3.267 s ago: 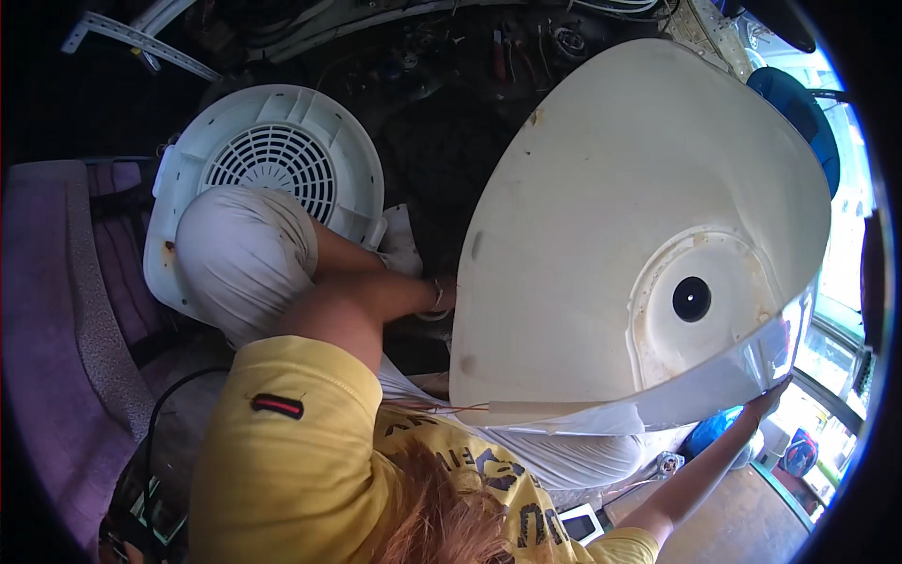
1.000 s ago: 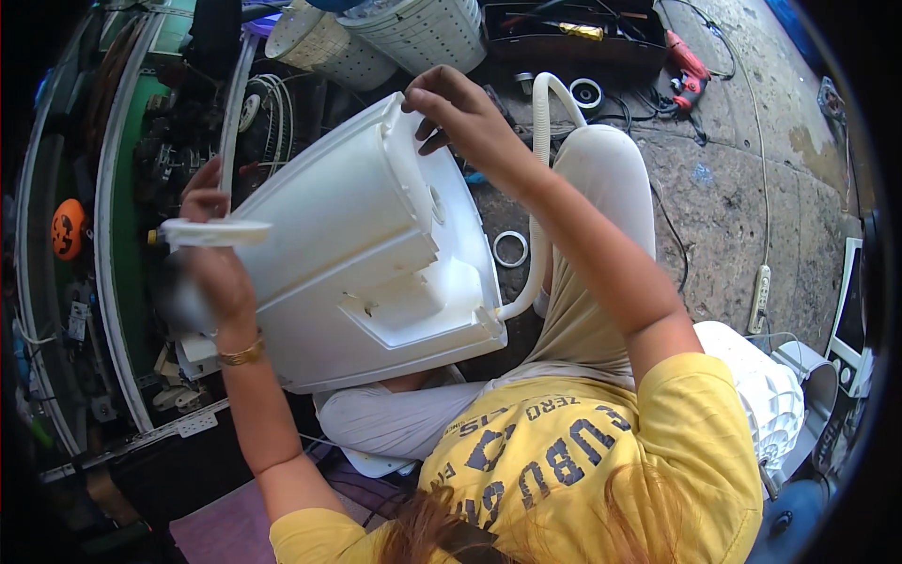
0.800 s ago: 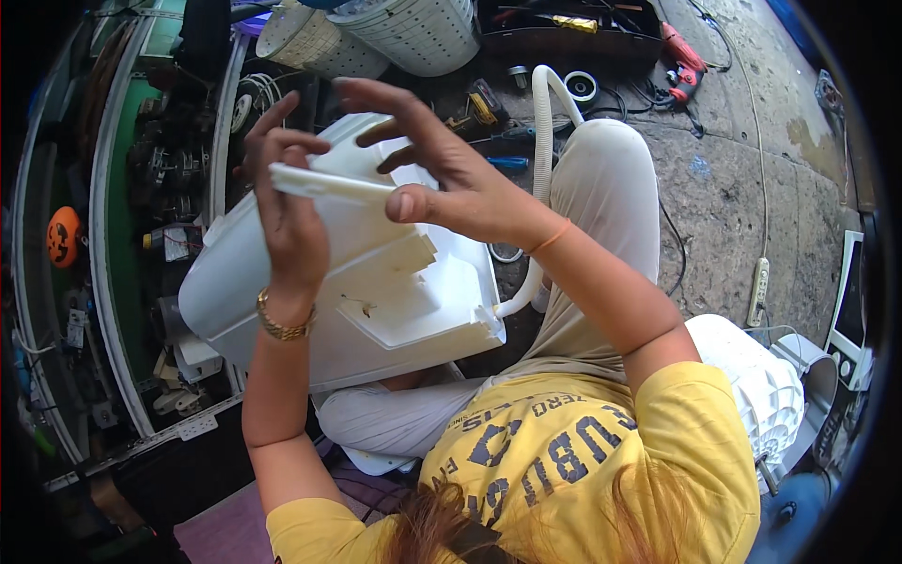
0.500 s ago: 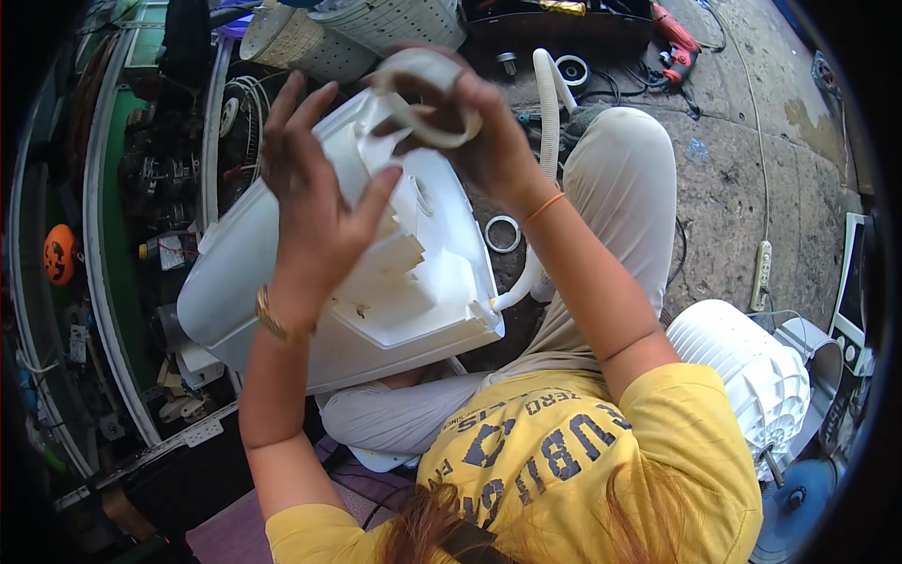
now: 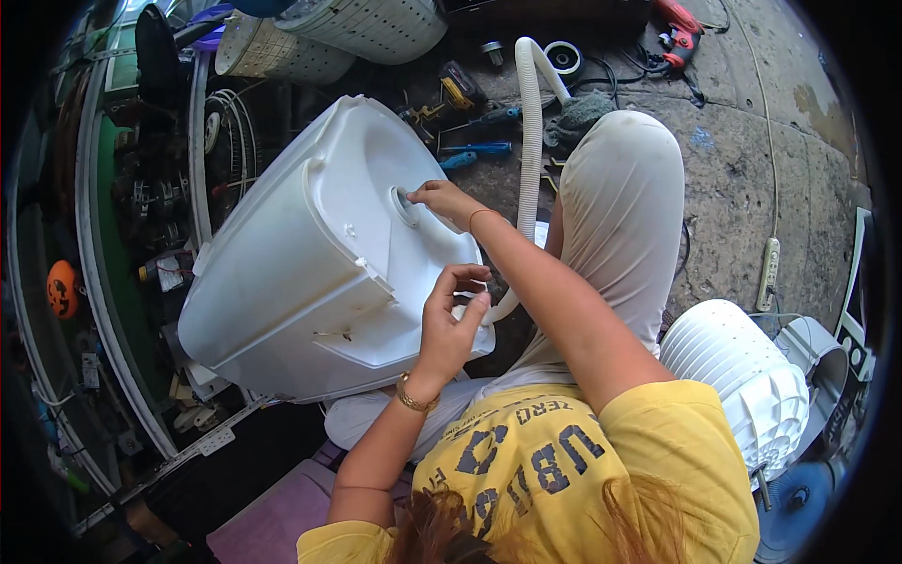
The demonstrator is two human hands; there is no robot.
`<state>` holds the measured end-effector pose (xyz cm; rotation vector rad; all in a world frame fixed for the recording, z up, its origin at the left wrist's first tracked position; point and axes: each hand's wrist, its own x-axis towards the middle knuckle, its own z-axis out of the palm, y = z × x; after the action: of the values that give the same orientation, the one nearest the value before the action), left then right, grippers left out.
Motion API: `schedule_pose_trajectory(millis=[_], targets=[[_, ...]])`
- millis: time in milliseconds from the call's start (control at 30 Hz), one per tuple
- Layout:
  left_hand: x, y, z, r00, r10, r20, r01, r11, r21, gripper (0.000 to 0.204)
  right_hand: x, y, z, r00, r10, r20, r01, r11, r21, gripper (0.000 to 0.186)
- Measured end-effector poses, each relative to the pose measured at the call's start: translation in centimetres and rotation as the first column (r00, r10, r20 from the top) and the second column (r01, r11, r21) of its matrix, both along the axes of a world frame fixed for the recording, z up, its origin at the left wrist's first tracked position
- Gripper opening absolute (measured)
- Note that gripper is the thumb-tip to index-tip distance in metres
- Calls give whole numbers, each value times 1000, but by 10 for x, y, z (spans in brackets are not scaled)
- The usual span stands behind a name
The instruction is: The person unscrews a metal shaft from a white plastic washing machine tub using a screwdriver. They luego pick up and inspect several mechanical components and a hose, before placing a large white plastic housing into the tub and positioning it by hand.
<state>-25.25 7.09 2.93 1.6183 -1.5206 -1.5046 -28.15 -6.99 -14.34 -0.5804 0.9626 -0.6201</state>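
Note:
A large white plastic tub-like housing (image 5: 282, 273) lies tilted across my lap and the floor on the left. At its hollowed end is a round opening with a raised rim (image 5: 402, 205). My right hand (image 5: 446, 203) reaches to this opening, thumb and fingertips pinched together at its right edge. Whatever they may grip there is too small to make out. My left hand (image 5: 451, 324) hovers by the housing's near right corner, fingers curved and apart from the thumb, holding nothing visible. A ribbed white hose (image 5: 530, 132) loops up from that corner.
Screwdrivers (image 5: 484, 148), a yellow-and-black tool part (image 5: 460, 86) and a black ring (image 5: 564, 59) lie beyond the housing. A red power drill (image 5: 678, 42) is at the far right. A white ribbed drum (image 5: 738, 367) stands at my right, with a power strip (image 5: 769, 273) behind it.
My right hand has come down from above the housing to its round opening; the pale wide ring it held no longer shows. My left hand has dropped toward me, to the near corner.

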Motion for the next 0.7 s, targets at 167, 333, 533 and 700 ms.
schedule_pose_trajectory(millis=[167,333,533,700], targets=[[-10,-6,-45,642,714,-280,-522,674,524,21,17,-16,-31,987,4,-160,-18,996,-88,35],[-3,-59,-123,97,987,-129,-724,159,671,23,11,-20,-13,723,-18,-690,-288,901,-325,22],[11,-93,-153,-54,999,-6,-802,-40,596,48,17,-31,-12,703,-41,-710,-413,789,-455,19],[27,-107,-172,32,999,35,-765,2,643,48,23,-31,-12,702,-79,-708,-425,751,-506,17]])
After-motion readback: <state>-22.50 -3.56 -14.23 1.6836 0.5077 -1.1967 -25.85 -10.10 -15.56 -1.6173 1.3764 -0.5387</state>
